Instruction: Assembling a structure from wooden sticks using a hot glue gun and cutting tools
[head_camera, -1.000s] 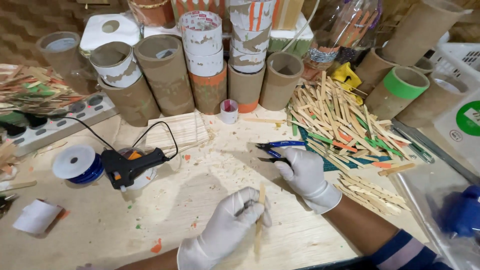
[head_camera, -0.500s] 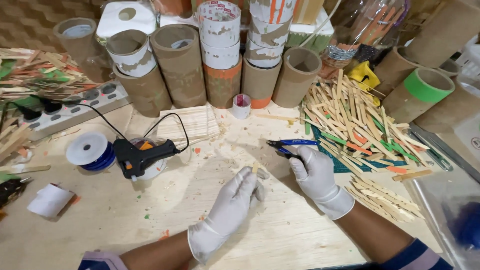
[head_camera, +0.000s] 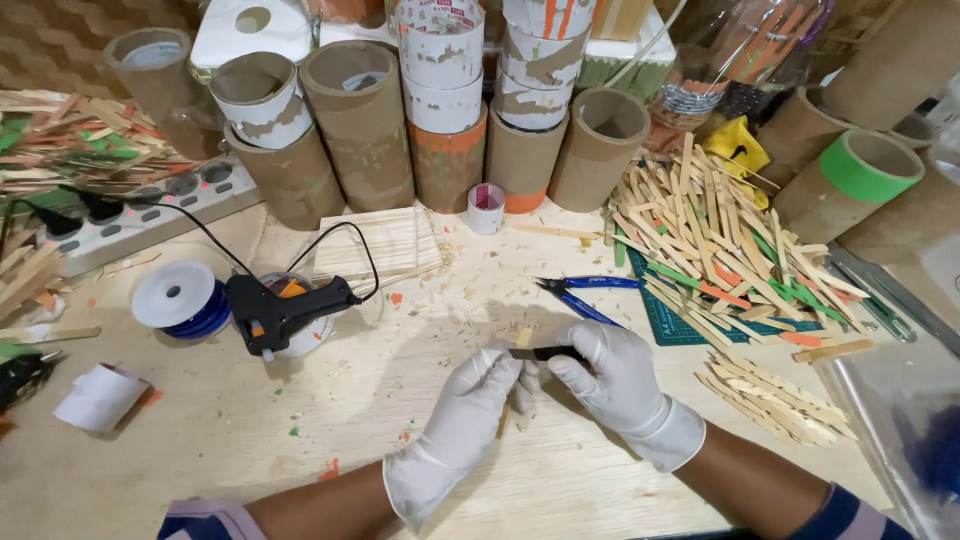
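Both hands gloved white, meeting at table centre. Left hand (head_camera: 470, 410) fingers curled around a thin wooden stick (head_camera: 521, 340), only its pale top end shows above the fingers, rest hidden behind glove. Right hand (head_camera: 610, 380) closed on a small dark blade tool (head_camera: 540, 353), held approx horizontal, tip pointing left at the stick and touching or just beside it, can't tell which. Stick + tool sit just above the worktop (head_camera: 300, 440), not resting on it.

Around them: blue-handled cutters (head_camera: 585, 295) lie open on the worktop just behind the right hand, not touched. Black glue gun (head_camera: 280, 312) to the left w/ cord looping back, next to a blue-and-white spool (head_camera: 178, 298). Flat panel of joined sticks (head_camera: 378, 245) behind the gun. Big loose pile of sticks (head_camera: 720, 240) on a green cutting mat (head_camera: 668, 310) at right, smaller pile (head_camera: 770, 390) nearer. Row of cardboard tubes (head_camera: 365, 120) along the back. Small tape roll (head_camera: 487, 208) in front of them. White power strip (head_camera: 140, 215) at left. Wood shavings scattered over the worktop.
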